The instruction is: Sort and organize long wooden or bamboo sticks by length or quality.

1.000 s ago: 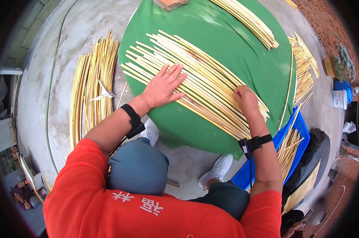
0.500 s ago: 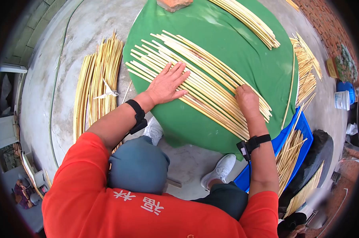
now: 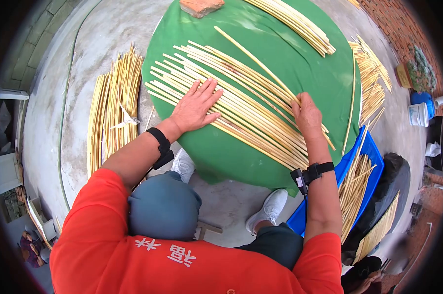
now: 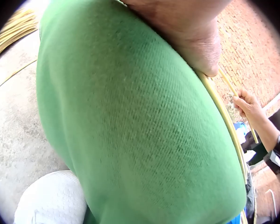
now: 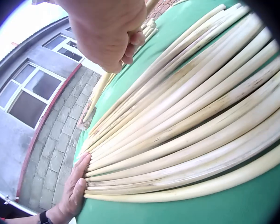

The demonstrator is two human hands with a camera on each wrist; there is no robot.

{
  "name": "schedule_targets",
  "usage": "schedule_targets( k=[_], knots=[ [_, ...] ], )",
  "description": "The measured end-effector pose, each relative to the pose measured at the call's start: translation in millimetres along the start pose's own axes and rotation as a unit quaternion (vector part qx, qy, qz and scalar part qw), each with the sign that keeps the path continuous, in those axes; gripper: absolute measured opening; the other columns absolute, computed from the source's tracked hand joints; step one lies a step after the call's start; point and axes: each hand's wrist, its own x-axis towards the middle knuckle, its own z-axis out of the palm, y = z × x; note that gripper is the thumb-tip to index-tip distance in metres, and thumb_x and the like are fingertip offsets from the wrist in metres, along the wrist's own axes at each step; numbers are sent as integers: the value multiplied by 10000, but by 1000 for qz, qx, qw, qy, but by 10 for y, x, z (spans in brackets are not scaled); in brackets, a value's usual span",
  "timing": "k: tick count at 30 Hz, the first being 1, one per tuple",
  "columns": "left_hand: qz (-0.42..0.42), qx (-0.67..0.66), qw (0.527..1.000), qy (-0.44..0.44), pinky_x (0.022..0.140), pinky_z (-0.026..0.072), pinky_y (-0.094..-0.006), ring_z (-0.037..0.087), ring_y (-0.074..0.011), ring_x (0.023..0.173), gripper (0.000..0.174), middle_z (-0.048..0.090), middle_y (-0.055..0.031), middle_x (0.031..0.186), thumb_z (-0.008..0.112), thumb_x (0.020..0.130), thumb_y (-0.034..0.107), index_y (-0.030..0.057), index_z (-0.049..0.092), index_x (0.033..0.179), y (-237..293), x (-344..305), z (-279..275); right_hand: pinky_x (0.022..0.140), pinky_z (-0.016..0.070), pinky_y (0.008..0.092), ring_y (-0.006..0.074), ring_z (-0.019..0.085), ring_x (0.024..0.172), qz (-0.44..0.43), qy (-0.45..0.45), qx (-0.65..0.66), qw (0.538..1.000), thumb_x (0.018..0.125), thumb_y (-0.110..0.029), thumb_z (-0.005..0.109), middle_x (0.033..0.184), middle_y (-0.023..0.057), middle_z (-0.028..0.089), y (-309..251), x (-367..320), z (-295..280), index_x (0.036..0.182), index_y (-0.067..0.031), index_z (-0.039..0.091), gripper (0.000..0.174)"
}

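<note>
A row of pale yellow peeled sticks [image 3: 246, 111] lies side by side across a round table under a green cloth [image 3: 216, 159]. My left hand [image 3: 196, 105] rests on their left part, fingers spread and straight. At the row's far side my right hand [image 3: 308, 116] pinches one stick [image 3: 239, 47] near its right end. The left end of that stick angles away from the row over the green cloth. In the right wrist view, curled fingers [image 5: 135, 41] show on my right hand, and the left hand [image 5: 74, 191] lies at the far ends of the sticks.
Another group of sticks [image 3: 295, 24] lies at the table's far edge, near a brick [image 3: 200, 7]. One lone stick [image 3: 350, 105] lies along the right edge. Tied bundles [image 3: 124, 93] stand on the floor at left. A blue tub [image 3: 378, 154] with sticks is at right.
My right hand has moved up a little and now pulls one stick out from the far side of the row, its left end swung away. The left hand stays on the sticks.
</note>
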Motion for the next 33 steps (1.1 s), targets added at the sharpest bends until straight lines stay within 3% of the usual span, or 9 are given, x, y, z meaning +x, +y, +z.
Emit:
schedule_targets(
  k=[2, 3, 5, 9, 20, 24, 26, 30, 33],
  knots=[
    [-4, 4, 1000, 0, 1138, 156, -473, 243, -325, 1383, 658, 285, -190, 1472, 521, 874, 429, 78, 347, 1402, -3, 2, 9, 678, 475, 426, 336, 585, 833, 137, -61, -8, 989, 807, -198, 653, 878, 135, 585, -2, 41, -71, 849, -54, 526, 197],
    [-4, 5, 1000, 1, 1138, 156, -473, 243, -326, 1383, 657, 284, -189, 1473, 517, 875, 431, 82, 344, 1404, -3, 2, 10, 678, 475, 426, 336, 585, 833, 138, -61, -8, 988, 807, -198, 653, 878, 135, 585, 51, 34, -39, 849, -54, 526, 197],
    [-3, 5, 1000, -2, 1138, 155, -472, 243, -327, 1383, 657, 282, -189, 1474, 514, 876, 433, 83, 344, 1405, -2, 4, 4, 680, 467, 419, 330, 583, 820, 78, -67, 9, 995, 776, -222, 696, 866, 128, 577, 147, 5, 51, 812, -57, 538, 231],
    [-2, 10, 1000, -6, 1137, 152, -474, 244, -329, 1381, 662, 283, -189, 1474, 509, 876, 439, 83, 339, 1408, -9, 4, 9, 683, 465, 417, 323, 581, 806, 96, -68, 54, 992, 756, -228, 716, 844, 123, 569, 183, -12, 148, 775, -53, 544, 246],
    [-5, 9, 1000, -13, 1135, 155, -480, 243, -330, 1383, 672, 284, -193, 1471, 525, 868, 423, 82, 330, 1413, -11, 14, -9, 678, 472, 451, 368, 558, 813, -32, -88, -38, 995, 819, -188, 645, 914, 156, 539, 120, -3, 22, 874, -20, 494, 232],
    [-5, 4, 1000, -13, 1134, 161, -482, 242, -330, 1383, 678, 282, -194, 1472, 531, 866, 423, 84, 326, 1417, -5, 7, -13, 684, 467, 452, 374, 559, 852, -31, -84, -9, 996, 846, -170, 609, 919, 167, 560, 187, 79, -159, 897, -21, 474, 207],
    [-7, 4, 1000, -16, 1134, 162, -483, 243, -330, 1383, 678, 281, -193, 1473, 530, 866, 424, 84, 327, 1416, -4, 18, -20, 712, 456, 454, 367, 558, 895, 103, -125, -14, 987, 866, -137, 578, 931, 171, 586, 220, 154, -207, 916, -29, 472, 159],
    [-8, 8, 1000, -21, 1134, 160, -484, 243, -327, 1384, 681, 279, -189, 1474, 530, 866, 433, 84, 329, 1416, -2, 15, -17, 739, 447, 448, 349, 564, 922, 107, -102, -35, 988, 861, -113, 576, 934, 165, 604, 565, 245, -139, 967, -45, 504, 144],
    [-4, 4, 1000, -15, 1135, 155, -484, 241, -323, 1386, 687, 278, -187, 1476, 530, 866, 438, 84, 327, 1419, -7, 16, -21, 764, 436, 452, 332, 563, 937, -21, -31, -26, 999, 851, -103, 579, 952, 139, 602, 893, 227, 37, 1028, -77, 541, 182]
  ],
)
